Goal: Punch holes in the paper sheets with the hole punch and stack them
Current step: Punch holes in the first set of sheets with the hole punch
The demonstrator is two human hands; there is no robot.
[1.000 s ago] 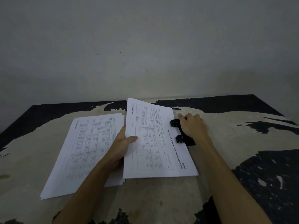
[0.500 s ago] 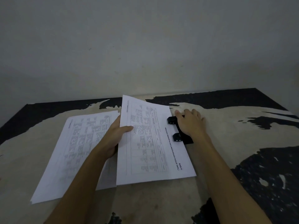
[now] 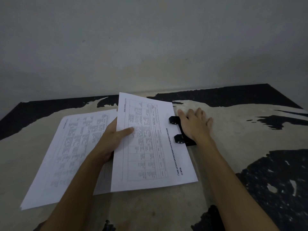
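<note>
Left hand's grip [image 3: 110,140] still holds sheet [image 3: 150,144]; right hand [image 3: 194,125] fingers now spread.

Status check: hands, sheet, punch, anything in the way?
Left hand grips sheet, its edge in the punch. Right hand flat on punch. Stack lies left. Nothing blocking.

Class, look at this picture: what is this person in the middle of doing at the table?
A person is punching holes in paper. The left hand grips a printed sheet by its left edge, its right edge fed into a black hole punch. The right hand lies flat on top of the punch. A stack of sheets lies to the left on the worn table.
</note>
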